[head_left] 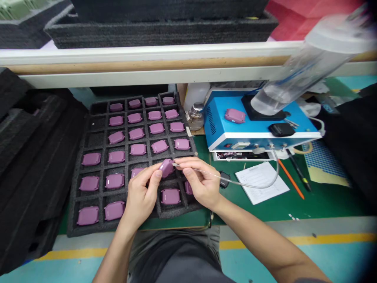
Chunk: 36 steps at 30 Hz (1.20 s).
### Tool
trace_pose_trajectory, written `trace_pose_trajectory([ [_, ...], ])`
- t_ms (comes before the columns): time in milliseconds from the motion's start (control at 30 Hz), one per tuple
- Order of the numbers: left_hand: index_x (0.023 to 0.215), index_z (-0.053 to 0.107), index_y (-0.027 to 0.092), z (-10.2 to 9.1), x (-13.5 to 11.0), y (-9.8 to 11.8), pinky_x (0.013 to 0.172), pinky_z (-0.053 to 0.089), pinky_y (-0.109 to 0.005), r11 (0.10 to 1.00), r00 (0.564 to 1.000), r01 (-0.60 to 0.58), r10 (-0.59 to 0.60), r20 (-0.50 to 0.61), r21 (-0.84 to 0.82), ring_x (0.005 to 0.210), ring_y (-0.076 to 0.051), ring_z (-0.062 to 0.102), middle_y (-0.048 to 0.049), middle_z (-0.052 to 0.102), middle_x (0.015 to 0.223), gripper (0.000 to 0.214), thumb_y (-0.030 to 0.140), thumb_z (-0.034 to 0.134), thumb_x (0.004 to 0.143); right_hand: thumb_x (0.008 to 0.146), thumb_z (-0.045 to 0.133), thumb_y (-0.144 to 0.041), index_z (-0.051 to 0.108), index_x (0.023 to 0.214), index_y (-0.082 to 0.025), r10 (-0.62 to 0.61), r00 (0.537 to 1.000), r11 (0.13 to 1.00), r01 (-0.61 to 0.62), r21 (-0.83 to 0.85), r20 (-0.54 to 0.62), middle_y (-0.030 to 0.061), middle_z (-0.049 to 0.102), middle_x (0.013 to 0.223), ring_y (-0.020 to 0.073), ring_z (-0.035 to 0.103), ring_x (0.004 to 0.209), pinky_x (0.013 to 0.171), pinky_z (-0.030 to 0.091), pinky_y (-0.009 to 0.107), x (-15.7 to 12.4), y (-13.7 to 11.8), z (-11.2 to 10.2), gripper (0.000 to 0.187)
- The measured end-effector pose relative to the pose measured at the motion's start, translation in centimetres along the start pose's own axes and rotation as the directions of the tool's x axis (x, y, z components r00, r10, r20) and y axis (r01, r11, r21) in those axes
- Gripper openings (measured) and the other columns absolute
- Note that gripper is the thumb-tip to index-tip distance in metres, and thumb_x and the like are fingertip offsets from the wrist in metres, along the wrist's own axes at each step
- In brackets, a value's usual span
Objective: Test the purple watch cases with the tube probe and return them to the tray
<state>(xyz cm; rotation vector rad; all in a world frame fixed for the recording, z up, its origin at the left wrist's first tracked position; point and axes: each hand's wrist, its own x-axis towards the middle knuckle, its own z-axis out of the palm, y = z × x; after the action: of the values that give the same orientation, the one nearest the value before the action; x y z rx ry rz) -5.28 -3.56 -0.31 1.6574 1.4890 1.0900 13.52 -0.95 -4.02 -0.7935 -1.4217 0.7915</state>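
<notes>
Between the thumb and fingers of my left hand [143, 194] is a small purple watch case [167, 168], tilted above a black foam tray [96, 139]. My right hand [203, 182] pinches the end of a thin clear tube [235, 183], whose tip meets the case's right edge. Whether the tip touches or goes in, I cannot tell. The tube curves back to the front of a blue machine [216, 137]. Similar purple cases [114, 181] lie in most tray compartments; a few compartments at the upper left hold none. My hands hide some compartments at the lower right.
On the machine rest a purple case [235, 116], a black case [282, 129] and a clear cylinder [279, 86]. A glass bottle [196, 117], paper [262, 182], an orange stick [291, 179] and a black pen [299, 171] are nearby. Stacked foam trays [44, 165] stand left; a shelf [147, 53] crosses above.
</notes>
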Motion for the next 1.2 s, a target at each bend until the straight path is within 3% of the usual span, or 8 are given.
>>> trace_pose_trajectory([
  [400, 0.125, 0.081, 0.019, 0.04, 0.0, -0.12, 0.103, 0.06, -0.035, 1.0, 1.0, -0.001, 0.001, 0.007, -0.009, 0.11, -0.025, 0.078, -0.0085, 0.08, 0.127, 0.04, 0.045, 0.056, 0.107, 0.101, 0.065, -0.02, 0.079, 0.106, -0.026, -0.009, 1.0, 1.0, 0.009, 0.006, -0.004, 0.0065, 0.083, 0.108, 0.02, 0.081, 0.101, 0.089, 0.069, 0.038, 0.11, -0.1, 0.03, 0.016],
  [1200, 0.123, 0.082, 0.021, -0.17, -0.01, -0.47, 0.097, 0.064, -0.037, 0.999, 1.0, -0.015, 0.015, -0.011, 0.03, 0.104, -0.026, 0.08, -0.0089, 0.082, 0.123, 0.041, 0.048, 0.057, 0.106, 0.101, 0.065, -0.02, 0.079, 0.104, -0.026, -0.033, 0.999, 0.999, 0.033, 0.004, -0.001, 0.0065, 0.084, 0.106, 0.0188, 0.081, 0.099, 0.088, 0.069, 0.035, 0.69, -0.54, 0.16, 0.016],
])
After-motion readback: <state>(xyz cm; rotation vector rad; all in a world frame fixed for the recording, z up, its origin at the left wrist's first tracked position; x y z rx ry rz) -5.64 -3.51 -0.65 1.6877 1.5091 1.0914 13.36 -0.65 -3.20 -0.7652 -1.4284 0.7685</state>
